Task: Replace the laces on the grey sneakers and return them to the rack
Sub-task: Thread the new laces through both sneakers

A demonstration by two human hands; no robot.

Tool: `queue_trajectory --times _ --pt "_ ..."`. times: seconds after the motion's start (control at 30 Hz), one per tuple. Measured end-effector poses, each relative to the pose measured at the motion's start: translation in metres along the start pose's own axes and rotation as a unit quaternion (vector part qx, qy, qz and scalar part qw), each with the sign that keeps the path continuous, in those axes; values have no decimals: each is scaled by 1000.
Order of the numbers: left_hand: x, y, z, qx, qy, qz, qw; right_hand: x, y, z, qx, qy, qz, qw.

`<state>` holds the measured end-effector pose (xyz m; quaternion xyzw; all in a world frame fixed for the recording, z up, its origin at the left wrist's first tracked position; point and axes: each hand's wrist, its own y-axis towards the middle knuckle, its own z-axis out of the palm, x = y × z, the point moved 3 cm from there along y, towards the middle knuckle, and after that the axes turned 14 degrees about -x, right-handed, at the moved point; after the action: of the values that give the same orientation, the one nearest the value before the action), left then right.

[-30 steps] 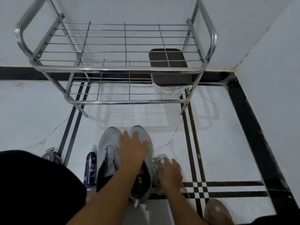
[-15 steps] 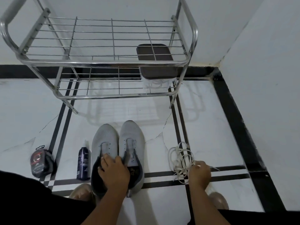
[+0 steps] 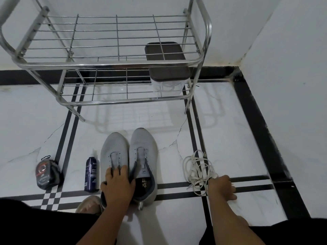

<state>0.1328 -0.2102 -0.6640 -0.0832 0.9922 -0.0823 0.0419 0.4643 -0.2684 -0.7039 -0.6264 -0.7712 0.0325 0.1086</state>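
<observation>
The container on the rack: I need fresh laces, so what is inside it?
Through the clear wall of the container, pale looped cord shows, seemingly laces. Its dark lid and the metal rack hide the rest.

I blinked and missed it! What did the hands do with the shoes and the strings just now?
The left hand slid back from the toes of the grey sneakers to the left shoe's opening. The right hand dragged the white laces away to the right. The spray bottle stayed beside the shoes, the box in the rack.
</observation>
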Motion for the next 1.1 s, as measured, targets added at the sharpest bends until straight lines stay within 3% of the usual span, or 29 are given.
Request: queue_trajectory --times 0.07,0.17,0.23,0.3,0.37,0.47,0.6,0.67,0.77,0.87,0.97,1.1 --pt "-5 -2 2 3 -14 -12 1000 15 -13 -16 -16 70 10 997" --pt "-15 -14 3 2 -52 -31 998 49 -25 -44 60 161 -18 985" --pt "-23 -24 5 8 -61 -34 998 67 -27 -64 146 259 29 954" --pt "-28 -39 4 20 -63 -29 997 73 -43 -91 228 367 57 900" --pt "-33 -52 7 44 -67 -21 997 75 -55 -124 196 413 -24 889" --pt "-35 -72 8 83 -69 -2 994 77 -77 -185 61 402 -179 896" --pt "-34 -92 6 140 -71 42 987 87 -103 -249 -91 403 -286 865" --pt "-32 -101 4 167 -76 77 980 89 -118 -263 -114 422 -323 839" --pt "-28 -108 -5 160 -115 85 977 90 -129 -238 32 445 -322 835" --pt "-18 -102 -15 105 -147 39 983 70 -128 -155 139 291 -288 902" --pt "-5 -87 -15 86 -177 -26 980 45 -129 -94 175 254 -192 932" --pt "8 -69 -4 102 -209 -115 966 72 -132 -108 113 402 -165 893"
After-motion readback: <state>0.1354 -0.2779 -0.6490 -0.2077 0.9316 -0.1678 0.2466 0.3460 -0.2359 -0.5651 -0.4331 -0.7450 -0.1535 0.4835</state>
